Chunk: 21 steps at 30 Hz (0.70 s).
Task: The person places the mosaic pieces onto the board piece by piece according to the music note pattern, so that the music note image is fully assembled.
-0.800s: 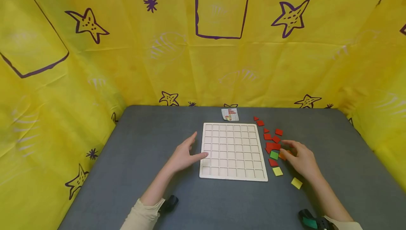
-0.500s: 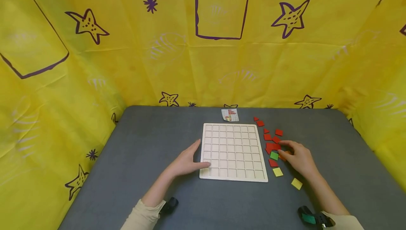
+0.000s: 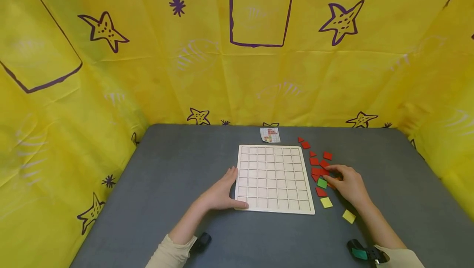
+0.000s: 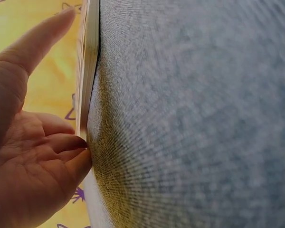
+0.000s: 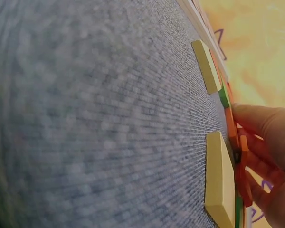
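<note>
My left hand (image 3: 220, 194) is at the left side of a pale square grid board (image 3: 274, 177). Its thumb lies over the near left corner; the fingertips meet the left edge, as the left wrist view also shows. My right hand (image 3: 349, 181) reaches into a cluster of flat tiles right of the board. Thumb and forefinger are at a red tile (image 3: 324, 172), beside a green square tile (image 3: 322, 183); I cannot tell whether they pinch it. Orange tiles (image 5: 232, 126) lie partly hidden under this hand. Two yellow tiles (image 3: 326, 202) lie nearer me.
Several red squares and triangles (image 3: 314, 161) trail along the board's right side toward the back. Behind the board lies a small printed card (image 3: 270, 135) with a coloured pattern on a grid. Yellow patterned cloth (image 3: 207, 75) hangs around the grey table (image 3: 185, 157).
My left hand has slid toward me along the board's left edge, its thumb now at the near corner. My right fingers have moved slightly left and closer together over the red tiles.
</note>
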Available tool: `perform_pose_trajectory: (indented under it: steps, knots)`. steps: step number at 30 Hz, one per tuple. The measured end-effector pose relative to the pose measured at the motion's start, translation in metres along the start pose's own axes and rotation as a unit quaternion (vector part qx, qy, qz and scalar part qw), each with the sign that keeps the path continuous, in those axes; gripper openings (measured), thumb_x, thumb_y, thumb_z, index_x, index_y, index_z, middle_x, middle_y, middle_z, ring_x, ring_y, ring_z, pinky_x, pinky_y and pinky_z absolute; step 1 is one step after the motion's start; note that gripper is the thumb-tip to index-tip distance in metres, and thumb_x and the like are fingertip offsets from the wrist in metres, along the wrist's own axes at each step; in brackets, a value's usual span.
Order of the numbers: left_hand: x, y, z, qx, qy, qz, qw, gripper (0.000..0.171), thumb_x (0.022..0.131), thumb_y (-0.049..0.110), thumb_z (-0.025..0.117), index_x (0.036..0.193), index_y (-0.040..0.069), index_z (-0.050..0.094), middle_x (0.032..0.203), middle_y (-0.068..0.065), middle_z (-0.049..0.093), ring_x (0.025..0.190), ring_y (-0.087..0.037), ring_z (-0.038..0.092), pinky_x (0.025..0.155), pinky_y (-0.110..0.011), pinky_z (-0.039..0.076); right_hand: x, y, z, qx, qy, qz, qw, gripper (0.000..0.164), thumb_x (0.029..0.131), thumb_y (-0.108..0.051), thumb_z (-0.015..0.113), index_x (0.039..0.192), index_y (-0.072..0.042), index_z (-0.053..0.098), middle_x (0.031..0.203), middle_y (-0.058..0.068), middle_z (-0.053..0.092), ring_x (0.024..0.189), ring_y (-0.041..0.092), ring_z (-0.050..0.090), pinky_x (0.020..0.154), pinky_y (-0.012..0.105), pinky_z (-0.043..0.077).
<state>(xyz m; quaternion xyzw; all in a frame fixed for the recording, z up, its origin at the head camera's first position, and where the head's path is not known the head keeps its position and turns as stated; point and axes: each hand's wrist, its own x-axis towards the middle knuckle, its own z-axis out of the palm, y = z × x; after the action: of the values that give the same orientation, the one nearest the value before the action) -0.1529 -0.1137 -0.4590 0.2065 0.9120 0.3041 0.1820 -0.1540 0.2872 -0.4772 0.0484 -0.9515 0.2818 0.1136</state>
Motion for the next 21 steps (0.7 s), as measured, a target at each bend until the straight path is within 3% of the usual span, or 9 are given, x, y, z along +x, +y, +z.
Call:
perform_pose_trajectory:
  steps: [6,12,16,21]
  knots:
    - [-0.002,0.0,0.001,0.011,-0.004,0.008,0.9999,0.121,0.068,0.053,0.08,0.15,-0.002,0.011,0.158,-0.019,0.008,0.147,-0.032,0.003,0.116,-0.047,0.018,0.001,-0.004,-0.002,0.009,0.012,0.016,1.0,0.031,0.082,-0.031,0.074,0.103,-0.009,0.07,0.097,0.014,0.068,0.085,0.027,0.056,0.07,0.038,0.042]
    - [-0.004,0.001,0.002,0.038,-0.007,0.02,0.9991,0.122,0.067,0.051,0.082,0.149,-0.006,0.012,0.157,-0.024,0.008,0.146,-0.037,0.003,0.115,-0.049,0.018,0.019,-0.032,0.003,0.076,0.007,0.044,0.996,0.035,0.083,-0.04,0.072,0.108,-0.016,0.068,0.102,0.006,0.07,0.087,0.023,0.063,0.07,0.029,0.048]
    - [-0.004,0.004,0.002,0.042,-0.008,0.023,0.9988,0.121,0.067,0.049,0.082,0.148,-0.008,0.012,0.156,-0.026,0.008,0.145,-0.04,0.003,0.115,-0.05,0.018,0.039,-0.056,0.02,0.118,-0.013,0.017,0.993,0.033,0.082,-0.038,0.073,0.106,-0.017,0.069,0.1,0.004,0.071,0.083,0.021,0.064,0.065,0.026,0.05]
    - [-0.003,0.006,0.002,0.043,-0.015,0.022,0.9987,0.121,0.068,0.047,0.082,0.148,-0.009,0.012,0.156,-0.027,0.007,0.145,-0.041,0.002,0.115,-0.05,0.018,0.065,-0.073,0.048,0.159,-0.059,-0.014,0.985,0.028,0.08,-0.032,0.076,0.102,-0.015,0.07,0.097,0.004,0.071,0.084,0.02,0.065,0.073,0.032,0.053]
